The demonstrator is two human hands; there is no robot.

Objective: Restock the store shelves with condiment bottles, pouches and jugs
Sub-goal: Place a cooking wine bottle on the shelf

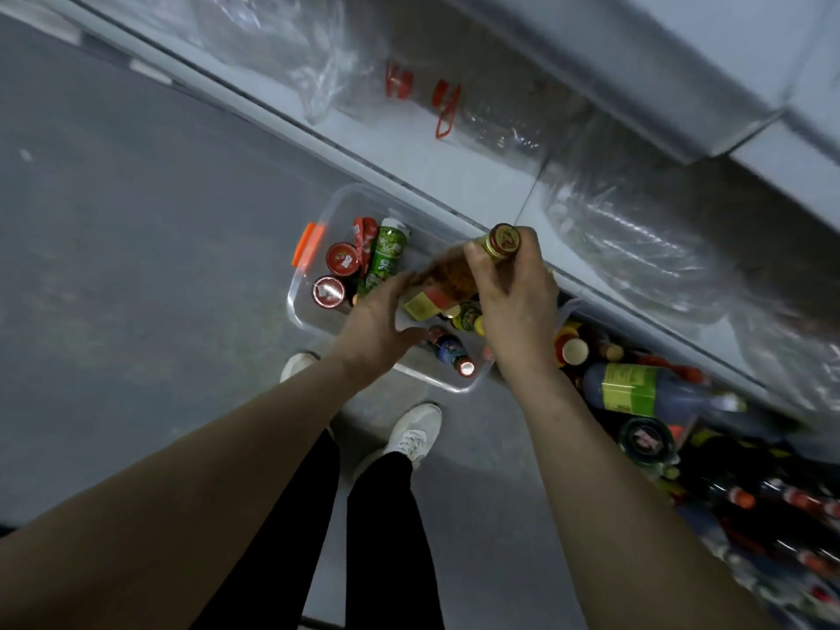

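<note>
My right hand [513, 293] grips the neck of an amber glass bottle [454, 277] with a gold and red cap, tilted above a clear plastic bin [318, 220] on the floor. My left hand [377, 322] reaches toward the bottle's lower end with fingers spread; whether it touches is unclear. Inside the bin lie a green pouch [384, 256], a red pouch [365, 241], two red-lidded jars [342, 259] and small dark bottles [450, 352].
Grey shelves [454, 175] run diagonally across the top, with clear plastic jugs that have red caps and handles [447, 106]. A second pile of dark sauce bottles [645, 388] lies at right. My white-shoed feet [416, 436] stand on the grey floor.
</note>
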